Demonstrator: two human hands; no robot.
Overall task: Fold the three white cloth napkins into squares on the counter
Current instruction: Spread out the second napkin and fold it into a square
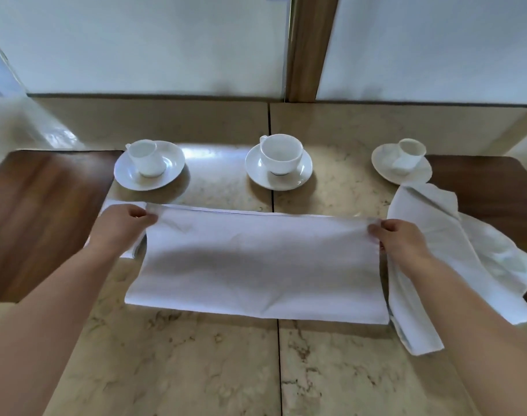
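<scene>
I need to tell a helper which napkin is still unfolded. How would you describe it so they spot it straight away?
On the marble counter, look to the right end, just in front of the right cup and saucer. The crumpled napkin lies there, partly over the wooden edge. Unlike the flat napkin being folded, it is rumpled and no hand holds it.

No words, labels, brands or numbers can be read anywhere. The napkin (256, 259) between the hands is plain white. The cups (281, 153) beyond them carry no print that shows.
</scene>
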